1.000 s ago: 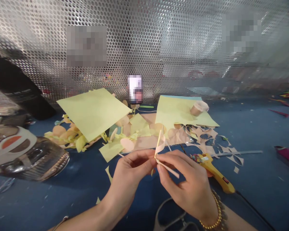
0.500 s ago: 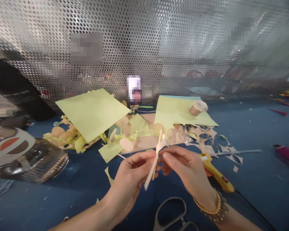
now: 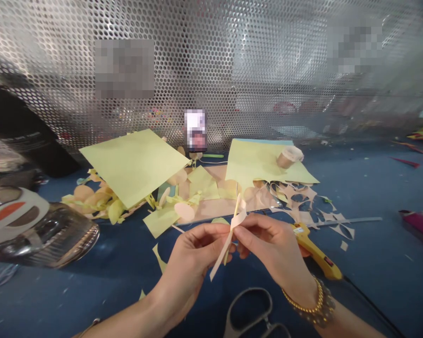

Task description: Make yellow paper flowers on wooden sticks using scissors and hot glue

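Both hands meet over the blue table. My left hand point(image 3: 197, 256) pinches a thin yellowish stick point(image 3: 237, 205) together with a pale pink paper strip point(image 3: 219, 263). The strip crosses the stick, curls at its upper end and hangs loose toward me at its lower end. My right hand point(image 3: 268, 239), with a beaded bracelet at the wrist, closes thumb and fingers on the strip where it meets the stick. Below the hands lie scissors point(image 3: 251, 293), only their handles in view. A yellow glue gun point(image 3: 317, 256) rests just right of my right hand.
Two yellow-green paper sheets point(image 3: 134, 166) point(image 3: 252, 157) lie at the back, a small cup point(image 3: 288, 157) on the right one. Paper cut-outs and scraps point(image 3: 303, 197) spread between. A clear container point(image 3: 74, 234) and black bottle point(image 3: 17, 126) stand left; a phone point(image 3: 195, 129) leans against perforated metal.
My right thumb and fingers have come in from beside the strip and closed on it at the stick. The strip's upper curl has widened to the right. My left hand keeps its hold.
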A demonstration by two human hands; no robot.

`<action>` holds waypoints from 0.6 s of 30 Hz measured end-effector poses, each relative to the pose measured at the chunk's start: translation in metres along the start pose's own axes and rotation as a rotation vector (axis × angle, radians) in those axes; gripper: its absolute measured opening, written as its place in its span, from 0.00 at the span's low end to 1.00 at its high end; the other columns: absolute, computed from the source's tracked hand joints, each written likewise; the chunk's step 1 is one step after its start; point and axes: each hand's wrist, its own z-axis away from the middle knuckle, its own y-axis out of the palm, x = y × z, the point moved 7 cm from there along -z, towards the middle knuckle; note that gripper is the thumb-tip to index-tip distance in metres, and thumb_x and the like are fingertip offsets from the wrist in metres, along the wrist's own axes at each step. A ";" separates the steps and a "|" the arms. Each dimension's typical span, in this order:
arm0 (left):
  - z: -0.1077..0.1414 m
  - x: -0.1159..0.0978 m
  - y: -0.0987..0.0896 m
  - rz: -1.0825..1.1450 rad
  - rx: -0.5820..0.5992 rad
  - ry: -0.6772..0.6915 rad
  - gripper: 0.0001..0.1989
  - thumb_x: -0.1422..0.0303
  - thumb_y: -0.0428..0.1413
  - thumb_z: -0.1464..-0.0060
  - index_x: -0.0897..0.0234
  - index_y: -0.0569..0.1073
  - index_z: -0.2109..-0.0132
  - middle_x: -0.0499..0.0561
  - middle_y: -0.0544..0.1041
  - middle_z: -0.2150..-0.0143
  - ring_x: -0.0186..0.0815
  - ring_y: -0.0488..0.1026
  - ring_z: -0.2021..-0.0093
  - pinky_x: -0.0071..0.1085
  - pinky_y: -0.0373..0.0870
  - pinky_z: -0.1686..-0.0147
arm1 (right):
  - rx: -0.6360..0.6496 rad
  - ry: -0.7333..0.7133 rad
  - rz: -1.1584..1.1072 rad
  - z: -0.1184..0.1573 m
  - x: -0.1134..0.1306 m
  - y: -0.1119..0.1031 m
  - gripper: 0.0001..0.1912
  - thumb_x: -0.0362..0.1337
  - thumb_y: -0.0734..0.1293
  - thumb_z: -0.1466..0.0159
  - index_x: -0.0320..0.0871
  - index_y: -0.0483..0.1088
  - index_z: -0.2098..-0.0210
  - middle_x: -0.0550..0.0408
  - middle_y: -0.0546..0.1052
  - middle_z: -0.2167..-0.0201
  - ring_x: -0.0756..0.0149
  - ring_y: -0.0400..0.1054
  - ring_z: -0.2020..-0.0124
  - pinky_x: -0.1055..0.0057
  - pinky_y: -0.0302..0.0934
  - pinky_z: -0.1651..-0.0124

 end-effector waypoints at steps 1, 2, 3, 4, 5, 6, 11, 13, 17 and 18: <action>0.000 0.001 -0.001 0.004 -0.002 0.000 0.03 0.71 0.62 0.52 0.64 0.79 0.66 0.48 0.79 0.74 0.25 0.72 0.74 0.18 0.66 0.72 | 0.003 0.004 -0.004 0.000 0.000 0.000 0.05 0.37 0.69 0.43 0.43 0.75 0.73 0.59 0.74 0.79 0.74 0.67 0.81 0.79 0.66 0.78; -0.001 0.001 -0.001 0.006 -0.007 0.001 0.04 0.71 0.63 0.52 0.64 0.79 0.66 0.48 0.79 0.74 0.26 0.72 0.74 0.18 0.66 0.72 | 0.005 0.010 -0.005 0.000 -0.001 0.001 0.05 0.37 0.69 0.43 0.42 0.75 0.73 0.59 0.74 0.79 0.74 0.67 0.81 0.78 0.66 0.78; -0.001 0.002 -0.002 0.006 -0.014 0.000 0.04 0.71 0.63 0.53 0.64 0.79 0.67 0.48 0.79 0.74 0.26 0.72 0.73 0.19 0.67 0.71 | 0.007 0.016 -0.006 0.000 -0.002 0.001 0.05 0.37 0.69 0.43 0.42 0.75 0.73 0.58 0.75 0.79 0.74 0.67 0.81 0.78 0.66 0.78; -0.001 0.002 -0.002 0.005 -0.020 -0.004 0.04 0.70 0.64 0.53 0.64 0.79 0.67 0.48 0.79 0.74 0.27 0.72 0.73 0.20 0.67 0.71 | 0.007 0.022 -0.009 0.001 -0.003 0.002 0.06 0.37 0.69 0.43 0.42 0.75 0.73 0.58 0.75 0.79 0.73 0.67 0.81 0.77 0.66 0.78; -0.001 0.002 -0.002 0.003 -0.025 -0.008 0.05 0.70 0.64 0.54 0.64 0.79 0.67 0.48 0.79 0.74 0.27 0.72 0.73 0.20 0.66 0.71 | 0.002 0.029 -0.012 0.001 -0.004 0.001 0.06 0.37 0.69 0.43 0.42 0.75 0.73 0.58 0.75 0.79 0.73 0.67 0.81 0.77 0.66 0.78; -0.001 0.002 -0.002 0.000 -0.029 -0.010 0.05 0.70 0.64 0.54 0.64 0.79 0.67 0.49 0.79 0.74 0.26 0.72 0.74 0.20 0.66 0.71 | 0.000 0.034 -0.014 0.001 -0.004 0.001 0.06 0.37 0.69 0.43 0.42 0.75 0.73 0.58 0.75 0.79 0.73 0.67 0.80 0.77 0.66 0.78; -0.001 0.001 0.000 -0.007 -0.019 -0.002 0.05 0.70 0.64 0.53 0.64 0.79 0.66 0.49 0.78 0.74 0.26 0.71 0.74 0.20 0.65 0.72 | 0.007 0.036 -0.015 0.001 -0.006 0.002 0.06 0.38 0.69 0.43 0.42 0.74 0.73 0.58 0.74 0.79 0.72 0.67 0.81 0.76 0.65 0.78; -0.001 0.001 0.000 -0.011 -0.018 -0.001 0.05 0.70 0.64 0.54 0.64 0.79 0.66 0.49 0.78 0.74 0.27 0.71 0.73 0.20 0.65 0.71 | 0.007 0.041 -0.018 0.001 -0.006 0.002 0.06 0.38 0.69 0.43 0.41 0.74 0.73 0.58 0.74 0.80 0.72 0.67 0.81 0.76 0.65 0.78; -0.001 0.001 0.000 -0.022 -0.009 0.005 0.04 0.70 0.63 0.53 0.65 0.78 0.67 0.48 0.78 0.75 0.26 0.70 0.74 0.19 0.65 0.72 | 0.016 0.051 -0.010 0.001 -0.006 0.002 0.06 0.38 0.69 0.43 0.41 0.74 0.73 0.58 0.74 0.80 0.73 0.67 0.81 0.76 0.65 0.78; -0.001 0.001 -0.001 -0.027 -0.012 0.006 0.04 0.70 0.63 0.52 0.65 0.78 0.67 0.48 0.78 0.75 0.26 0.70 0.74 0.19 0.65 0.72 | 0.020 0.050 -0.007 0.001 -0.005 0.002 0.06 0.38 0.69 0.42 0.41 0.74 0.73 0.58 0.74 0.80 0.73 0.66 0.81 0.77 0.65 0.78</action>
